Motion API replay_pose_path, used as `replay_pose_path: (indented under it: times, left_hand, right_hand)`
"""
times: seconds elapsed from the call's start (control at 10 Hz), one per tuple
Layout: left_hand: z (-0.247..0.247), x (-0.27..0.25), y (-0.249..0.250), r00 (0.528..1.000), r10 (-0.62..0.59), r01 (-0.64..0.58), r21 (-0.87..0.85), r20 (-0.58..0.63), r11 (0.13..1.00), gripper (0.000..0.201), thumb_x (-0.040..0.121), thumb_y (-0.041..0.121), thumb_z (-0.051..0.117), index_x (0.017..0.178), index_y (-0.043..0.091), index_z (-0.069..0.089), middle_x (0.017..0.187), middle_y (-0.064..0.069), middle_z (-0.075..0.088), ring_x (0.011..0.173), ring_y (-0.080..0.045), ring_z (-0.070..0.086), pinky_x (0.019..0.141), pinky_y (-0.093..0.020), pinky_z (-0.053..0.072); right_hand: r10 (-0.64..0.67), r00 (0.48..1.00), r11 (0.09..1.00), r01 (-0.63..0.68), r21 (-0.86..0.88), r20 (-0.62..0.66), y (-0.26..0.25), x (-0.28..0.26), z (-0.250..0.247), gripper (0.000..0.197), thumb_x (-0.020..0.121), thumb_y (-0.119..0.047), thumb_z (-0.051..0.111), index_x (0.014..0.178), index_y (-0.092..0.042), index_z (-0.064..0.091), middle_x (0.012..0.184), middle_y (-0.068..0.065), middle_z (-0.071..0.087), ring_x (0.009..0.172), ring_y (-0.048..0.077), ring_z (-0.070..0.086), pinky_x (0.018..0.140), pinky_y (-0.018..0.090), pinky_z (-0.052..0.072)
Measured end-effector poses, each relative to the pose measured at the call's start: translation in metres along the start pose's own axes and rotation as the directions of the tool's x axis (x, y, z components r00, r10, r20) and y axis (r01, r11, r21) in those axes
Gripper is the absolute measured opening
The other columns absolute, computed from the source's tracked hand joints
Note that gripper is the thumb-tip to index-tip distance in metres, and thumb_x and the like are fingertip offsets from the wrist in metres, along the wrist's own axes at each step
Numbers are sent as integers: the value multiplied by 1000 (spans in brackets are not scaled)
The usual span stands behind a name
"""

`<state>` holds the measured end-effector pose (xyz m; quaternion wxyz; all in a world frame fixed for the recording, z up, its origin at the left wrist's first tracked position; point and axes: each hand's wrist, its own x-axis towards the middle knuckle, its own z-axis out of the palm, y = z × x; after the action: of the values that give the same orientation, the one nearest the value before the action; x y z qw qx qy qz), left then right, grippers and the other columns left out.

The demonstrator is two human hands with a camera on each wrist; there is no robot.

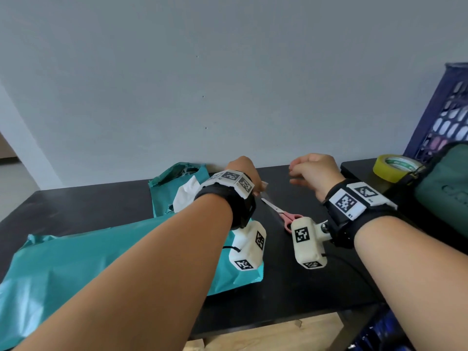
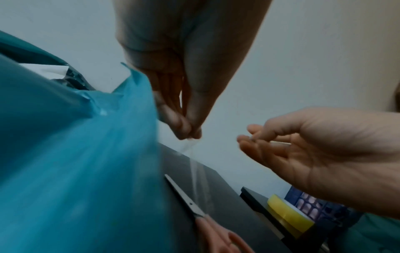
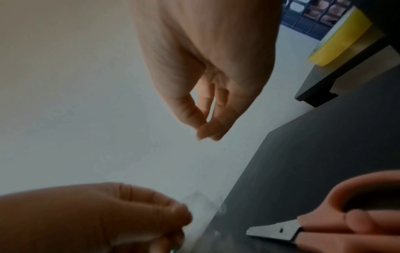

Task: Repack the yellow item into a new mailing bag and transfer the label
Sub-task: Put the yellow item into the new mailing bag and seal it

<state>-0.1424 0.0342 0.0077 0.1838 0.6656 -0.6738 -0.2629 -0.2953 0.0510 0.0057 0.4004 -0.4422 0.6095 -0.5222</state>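
While the new teal bag (image 1: 106, 252) is lying filled beside the scissors (image 1: 281, 211), a clear tape strip (image 2: 195, 164) is being pinched by the left hand (image 2: 184, 95), the right hand (image 2: 303, 154) being held loosely curled and empty, with the label seemingly not yet being transferred.

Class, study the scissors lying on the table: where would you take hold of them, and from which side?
Grip the scissors by the pink handle loops, coming from the near side. They lie flat on the black table, closed blades pointing away towards the wall, loops nearest the right hand.

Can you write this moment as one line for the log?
left hand: pinches clear strip | right hand: loose, holds nothing | scissors: lying on table | teal bag: on table
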Motion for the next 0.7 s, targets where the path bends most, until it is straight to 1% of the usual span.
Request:
replay_pose_path:
  times: [0.1, 0.2, 0.3, 0.4, 0.5, 0.6, 0.7]
  left_hand:
    - [3, 5, -5, 1000, -26, 26, 34, -14, 999, 30, 73, 35, 78, 91, 12, 75, 87, -4, 75, 86, -19, 72, 81, -34, 59]
    - [6, 9, -5, 999, -13, 14, 51, -35, 999, 27, 73, 26, 79, 93, 10, 72, 90, -3, 75, 85, -18, 70, 79, -33, 59]
    - [3, 8, -2, 996, 11, -7, 45, -88, 999, 32, 67, 31, 83, 84, 12, 64, 79, -4, 71, 76, -20, 68, 65, -29, 56]
    - [1, 12, -5, 995, -11, 11, 5, -96, 1000, 31, 70, 24, 80, 94, 8, 68, 87, -4, 73, 82, -18, 70, 74, -32, 59]
    - [0, 12, -8, 998, -4, 0, -69, -58, 998, 17, 77, 15, 74, 93, 8, 70, 76, 2, 67, 67, -8, 64, 57, -18, 54]
    - [-2, 7, -6, 1000, -12, 11, -196, -4, 981, 19, 83, 5, 68, 101, 4, 71, 68, 3, 61, 58, -7, 58, 45, -12, 48]
    - [-2, 4, -2, 993, -54, 83, -279, 109, 957, 25, 92, 1, 57, 115, -2, 63, 88, -9, 68, 80, -19, 66, 82, -26, 58]
  right_hand:
    - [55, 995, 977, -36, -210, 87, 6, 0, -3, 17, 81, 7, 60, 76, -8, 66, 79, 11, 65, 69, 20, 62, 52, 23, 55]
    - [81, 981, 899, 5, -438, 177, 10, -3, 5, 11, 82, 1, 61, 79, -8, 66, 73, 10, 67, 61, 19, 60, 47, 22, 49]
    - [54, 977, 884, 49, -465, 205, 12, -5, 12, 9, 79, -8, 71, 85, -11, 65, 77, 9, 69, 63, 18, 63, 46, 22, 45]
    - [112, 952, 960, -30, -278, 285, 14, -5, 16, 18, 80, 0, 71, 94, -8, 62, 91, 14, 70, 67, 20, 70, 47, 23, 51]
    - [86, 948, 980, -26, -196, 307, 15, -5, 19, 12, 80, 3, 71, 87, -5, 65, 95, 20, 71, 75, 23, 72, 61, 24, 59]
    - [20, 961, 967, 52, -251, 276, 18, -3, 20, 9, 78, -1, 75, 81, -7, 69, 88, 17, 73, 72, 21, 71, 63, 24, 58]
    - [-111, 972, 854, 200, -480, 207, 19, 0, 27, 15, 76, -7, 72, 71, -21, 72, 75, 2, 72, 66, 16, 66, 68, 28, 57]
